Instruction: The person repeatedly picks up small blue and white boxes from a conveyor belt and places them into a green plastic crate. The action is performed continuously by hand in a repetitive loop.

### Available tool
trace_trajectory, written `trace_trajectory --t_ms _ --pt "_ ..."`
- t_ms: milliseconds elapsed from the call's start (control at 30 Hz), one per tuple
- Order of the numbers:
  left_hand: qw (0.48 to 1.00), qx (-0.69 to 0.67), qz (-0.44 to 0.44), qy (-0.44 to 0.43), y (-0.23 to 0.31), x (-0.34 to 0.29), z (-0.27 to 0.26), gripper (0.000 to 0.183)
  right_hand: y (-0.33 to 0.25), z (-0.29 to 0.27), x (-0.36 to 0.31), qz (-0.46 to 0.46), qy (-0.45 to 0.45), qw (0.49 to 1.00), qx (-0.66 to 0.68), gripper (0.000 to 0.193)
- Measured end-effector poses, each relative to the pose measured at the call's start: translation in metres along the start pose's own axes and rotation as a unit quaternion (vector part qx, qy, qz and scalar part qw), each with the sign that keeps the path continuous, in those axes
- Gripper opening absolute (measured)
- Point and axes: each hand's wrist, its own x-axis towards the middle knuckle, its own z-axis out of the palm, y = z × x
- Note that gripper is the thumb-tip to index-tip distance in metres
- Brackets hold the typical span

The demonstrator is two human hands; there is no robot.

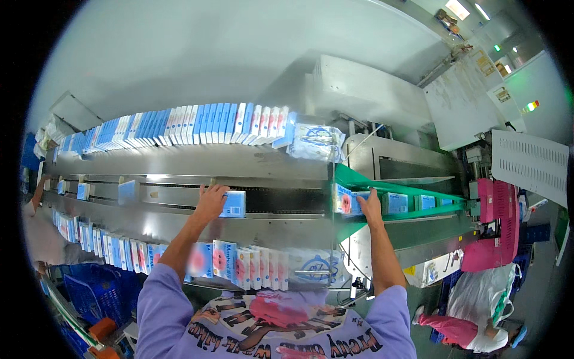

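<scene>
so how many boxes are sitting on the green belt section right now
4 visible: one box with a pink spot by the right hand, which touches the next, then two blue boxes further right. More may be hidden where the belt enters the machine.

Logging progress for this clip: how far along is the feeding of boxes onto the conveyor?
Done: several blue boxes already sit in the green-edged lane at the right.
In hand: the left hand rests on a blue box on the conveyor track; the right hand touches a box with a pink print at the lane's mouth.
Left: long rows of boxes on the far shelf and the near shelf.
</scene>
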Motion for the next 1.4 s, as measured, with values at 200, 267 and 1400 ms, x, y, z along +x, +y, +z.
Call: trace_trajectory --t_ms 200,267,1400 --pt "0.994 -0.07 -0.025 0.085 -0.018 -0.003 -0.024 0.032 -0.01 -0.031 -0.001 0.06 0.087 0.992 -0.066 0.066" --pt "0.991 -0.056 -0.068 0.096 -0.071 -0.018 -0.029 0.034 -0.022 -0.03 -0.013 -0.017 0.109 0.993 -0.041 0.059" --pt "0.994 -0.072 0.005 0.081 0.007 0.005 -0.019 0.039 0.017 -0.03 0.003 0.063 0.04 0.997 -0.028 0.068"
